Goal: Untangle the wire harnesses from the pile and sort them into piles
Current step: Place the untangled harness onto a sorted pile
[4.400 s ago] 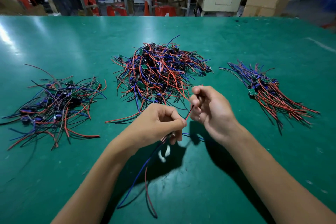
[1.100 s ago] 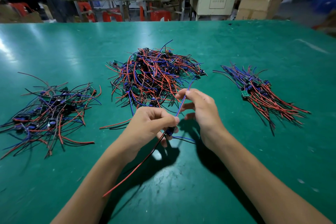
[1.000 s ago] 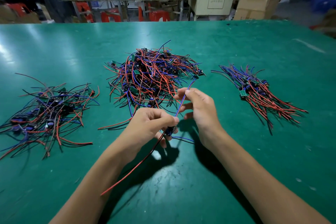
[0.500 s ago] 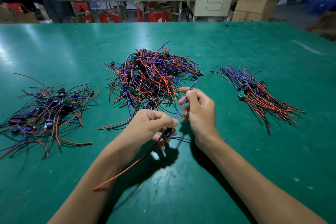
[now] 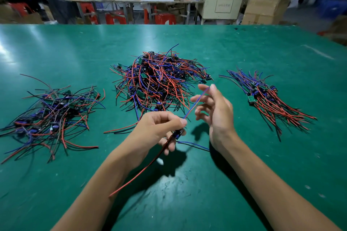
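A big tangled pile of red, blue and black wire harnesses [image 5: 159, 80] lies mid-table. My left hand [image 5: 159, 129] is shut on one harness [image 5: 177, 134] at its small dark module; a red wire trails down toward me and a blue wire runs up to the right. My right hand [image 5: 214, 110] has its fingers spread, and the blue wire's tip rests against its fingertips. A loose pile [image 5: 50, 112] lies at the left. A neater aligned pile [image 5: 266, 99] lies at the right.
The green table [image 5: 187, 193] extends all around. Stray red and black wires [image 5: 120, 130] lie just left of my left hand, and a blue-black pair [image 5: 193, 145] lies under my wrists. Benches, red stools and cardboard boxes stand beyond the far edge.
My right hand slid up along the blue wire to its tip and opened its fingers. My left hand keeps holding the harness at its module.
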`<action>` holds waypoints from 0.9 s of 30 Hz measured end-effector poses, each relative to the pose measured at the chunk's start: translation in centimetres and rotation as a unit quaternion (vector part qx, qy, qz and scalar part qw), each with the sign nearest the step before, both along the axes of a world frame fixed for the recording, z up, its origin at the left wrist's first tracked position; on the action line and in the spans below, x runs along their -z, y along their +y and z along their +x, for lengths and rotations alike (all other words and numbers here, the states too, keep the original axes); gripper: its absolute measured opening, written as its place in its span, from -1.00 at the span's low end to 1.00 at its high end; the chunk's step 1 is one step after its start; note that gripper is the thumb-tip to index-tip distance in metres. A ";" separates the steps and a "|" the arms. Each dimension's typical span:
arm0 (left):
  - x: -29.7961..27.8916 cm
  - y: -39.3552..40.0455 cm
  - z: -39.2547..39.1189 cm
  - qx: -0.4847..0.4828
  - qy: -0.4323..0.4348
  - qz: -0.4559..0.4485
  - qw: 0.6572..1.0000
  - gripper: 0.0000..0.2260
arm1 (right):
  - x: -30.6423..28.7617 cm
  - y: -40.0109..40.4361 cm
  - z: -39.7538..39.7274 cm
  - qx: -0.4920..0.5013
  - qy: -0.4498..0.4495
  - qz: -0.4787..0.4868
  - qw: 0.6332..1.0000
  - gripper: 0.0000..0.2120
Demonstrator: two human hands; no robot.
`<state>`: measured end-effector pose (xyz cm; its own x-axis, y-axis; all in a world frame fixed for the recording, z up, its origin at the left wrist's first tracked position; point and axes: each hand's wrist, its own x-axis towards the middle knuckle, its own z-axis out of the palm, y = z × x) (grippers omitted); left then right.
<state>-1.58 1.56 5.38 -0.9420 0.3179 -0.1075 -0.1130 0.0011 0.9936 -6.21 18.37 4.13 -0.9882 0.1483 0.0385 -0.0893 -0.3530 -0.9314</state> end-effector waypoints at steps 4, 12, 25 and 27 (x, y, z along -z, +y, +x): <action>0.2 -0.3 -0.4 -0.036 0.002 0.045 0.998 -0.72 | 0.1 -0.6 0.7 -0.159 0.034 0.152 0.975 -0.66; 0.8 -0.8 -0.5 -0.025 0.005 0.013 1.000 -0.83 | -0.3 0.2 0.6 -0.002 0.023 0.166 0.986 -0.67; 0.5 -0.6 -0.4 -0.032 0.066 -0.085 0.994 -0.85 | -1.4 2.5 -0.5 0.165 0.005 0.031 0.986 -0.70; 0.5 -0.7 -0.4 -0.030 0.070 -0.091 0.993 -0.85 | -1.5 3.1 -0.7 0.191 0.001 0.002 0.982 -0.70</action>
